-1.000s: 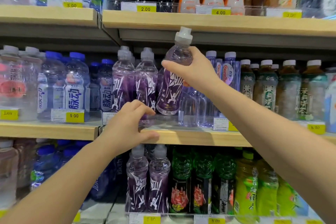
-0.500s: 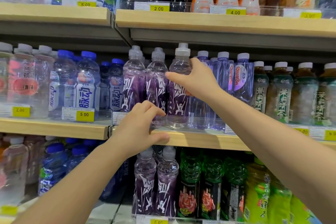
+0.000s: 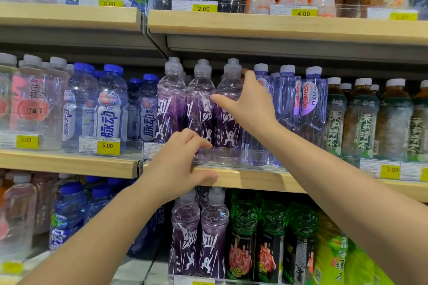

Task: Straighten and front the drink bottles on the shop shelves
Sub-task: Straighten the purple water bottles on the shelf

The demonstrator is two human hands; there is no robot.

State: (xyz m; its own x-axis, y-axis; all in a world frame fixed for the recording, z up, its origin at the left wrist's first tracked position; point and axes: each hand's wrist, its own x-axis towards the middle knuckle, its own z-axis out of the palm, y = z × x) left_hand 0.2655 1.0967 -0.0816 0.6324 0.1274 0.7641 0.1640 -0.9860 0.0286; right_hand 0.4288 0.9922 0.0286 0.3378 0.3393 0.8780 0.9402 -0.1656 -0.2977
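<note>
Nearest the wearer, the left hand (image 3: 176, 164) grips the pale wooden shelf (image 3: 243, 179) by its front lip, seemingly bracing, while beyond it the right hand (image 3: 251, 106) clasps an upright clear purple plastic drink bottle (image 3: 228, 127) beside two matching bottles (image 3: 172, 109) to that hand's left, probably to square its label.

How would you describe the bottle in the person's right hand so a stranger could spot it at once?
Find the wooden middle shelf, whose front edge the left hand grips. Just above that hand stand three purple bottles with white figures and grey sports caps. Yours is the rightmost purple bottle, gripped by the right hand and next to the pale blue water bottles.
</note>
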